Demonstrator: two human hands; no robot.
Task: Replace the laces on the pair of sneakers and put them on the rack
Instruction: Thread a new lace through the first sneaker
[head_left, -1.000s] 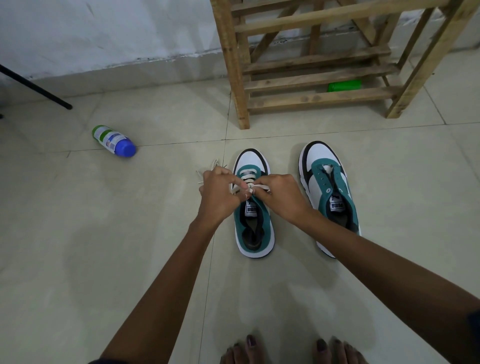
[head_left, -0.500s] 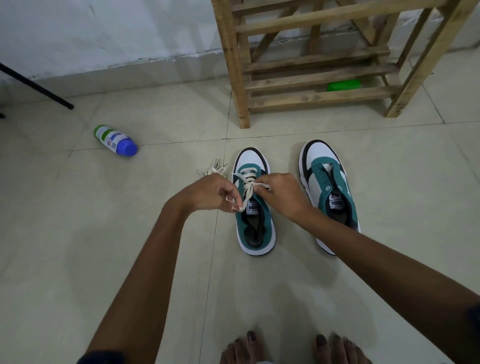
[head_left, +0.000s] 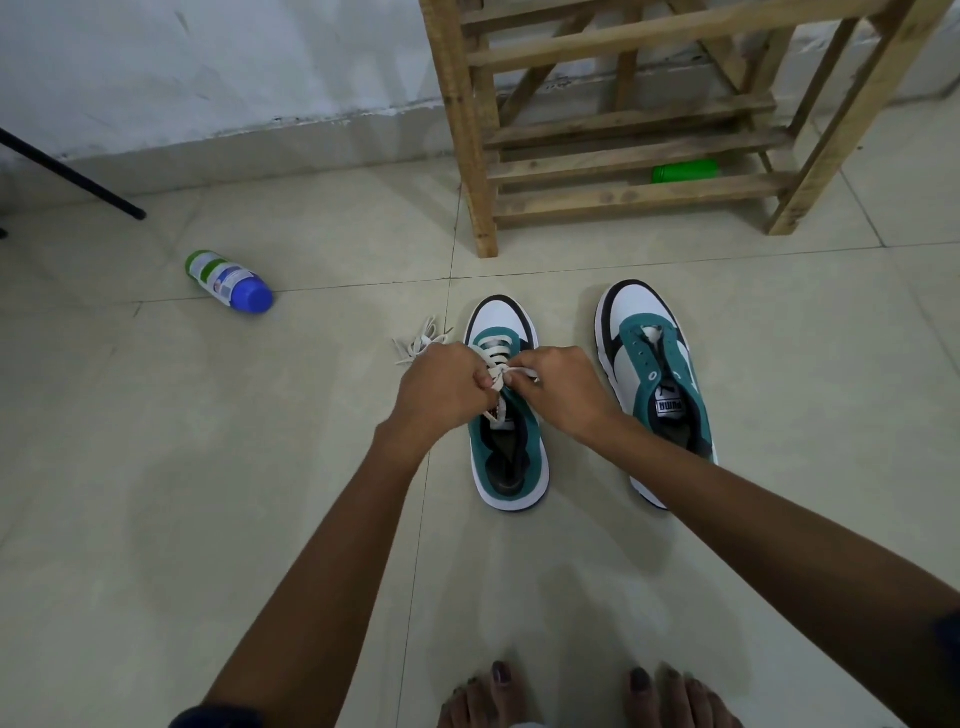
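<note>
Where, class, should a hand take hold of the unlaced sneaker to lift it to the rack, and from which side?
Grip the unlaced sneaker at its heel collar, coming from above on the person's near side. Its heel points toward the person, the mouth gapes open with no lace across it, so fingers could probably hook inside the rim with the thumb outside.

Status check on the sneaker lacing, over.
Left hand and right hand pinching the white lace on the left sneaker. Right sneaker unlaced. Spare lace beside. Rack path clear.

The tiled floor (head_left: 260, 493) carries 2 sneakers (head_left: 506, 467), a loose lace (head_left: 415, 340), a bottle (head_left: 228, 280) and a wooden rack (head_left: 623, 156).
</note>
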